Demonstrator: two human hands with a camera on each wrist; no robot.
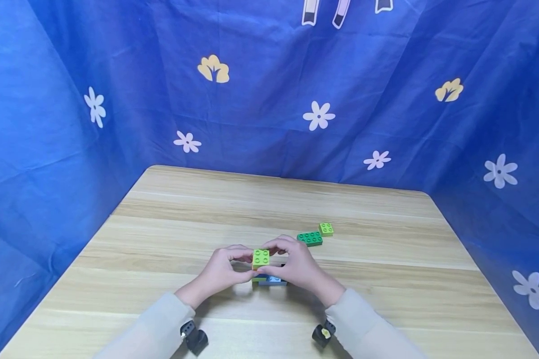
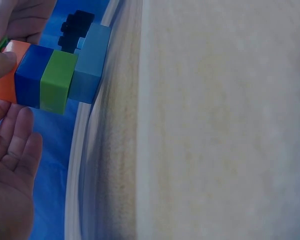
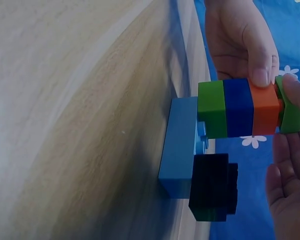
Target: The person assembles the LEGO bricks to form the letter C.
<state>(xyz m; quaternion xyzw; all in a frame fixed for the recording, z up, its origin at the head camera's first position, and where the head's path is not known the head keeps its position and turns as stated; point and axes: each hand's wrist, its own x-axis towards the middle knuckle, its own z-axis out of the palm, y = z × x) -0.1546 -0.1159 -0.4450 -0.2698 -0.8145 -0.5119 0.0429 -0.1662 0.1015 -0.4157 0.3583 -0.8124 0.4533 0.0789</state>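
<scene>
A stack of toy building bricks stands upright on the table between the two hands. From the bottom in the right wrist view come a long light blue brick (image 3: 179,137), a green brick (image 3: 212,109), a dark blue brick (image 3: 238,107) and an orange brick (image 3: 264,111). My left hand (image 1: 220,273) grips the orange brick, its thumb on the near side. With thumb and fingers, my right hand (image 1: 300,267) pinches a lime green brick (image 1: 261,257), tilted on the orange brick with studs showing between them. A black brick (image 3: 210,182) sits on the light blue brick's other end.
Behind the right hand, a dark green brick (image 1: 310,239) and a small lime brick (image 1: 326,229) lie on the wooden table (image 1: 161,234). A blue patterned cloth (image 1: 260,99) hangs around its back and sides.
</scene>
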